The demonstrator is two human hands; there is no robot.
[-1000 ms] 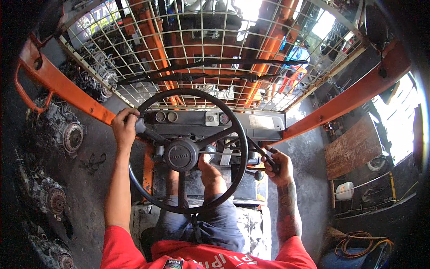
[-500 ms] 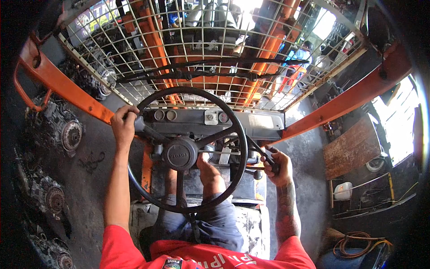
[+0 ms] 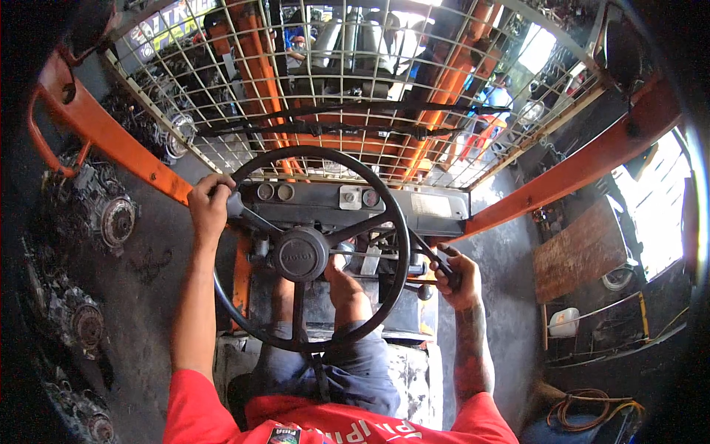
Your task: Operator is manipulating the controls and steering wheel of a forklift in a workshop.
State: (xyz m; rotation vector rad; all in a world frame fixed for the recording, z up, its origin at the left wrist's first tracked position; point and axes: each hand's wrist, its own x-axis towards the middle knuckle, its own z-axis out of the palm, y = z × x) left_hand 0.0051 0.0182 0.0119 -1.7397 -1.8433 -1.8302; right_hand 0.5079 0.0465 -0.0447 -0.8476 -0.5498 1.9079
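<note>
A black steering wheel [image 3: 298,345] with a round hub stands in front of me. My left hand [image 3: 210,203] is closed on a dark knob [image 3: 235,206] at the wheel's upper left rim. To the right of the wheel, my right hand [image 3: 460,277] grips the black handle of a control lever [image 3: 425,247]. Just below that hand is another lever with a round black knob [image 3: 424,293]. Behind the wheel runs a dark dashboard [image 3: 318,198] with small round gauges. My feet are partly hidden by the wheel and column.
A wire mesh guard [image 3: 259,81] stands ahead, with orange mast rails [image 3: 444,74] behind it. Orange posts [image 3: 126,148] slant on both sides. Greasy engines [image 3: 103,211] line the left floor. Beyond the mesh, at right, is a person in blue [image 3: 494,96]. A brown board [image 3: 580,251] leans at right.
Both hands keep their holds on the wheel knob and the lever. The cylinders beyond the mesh sit slightly lower in view, and the person behind it has shifted a little.
</note>
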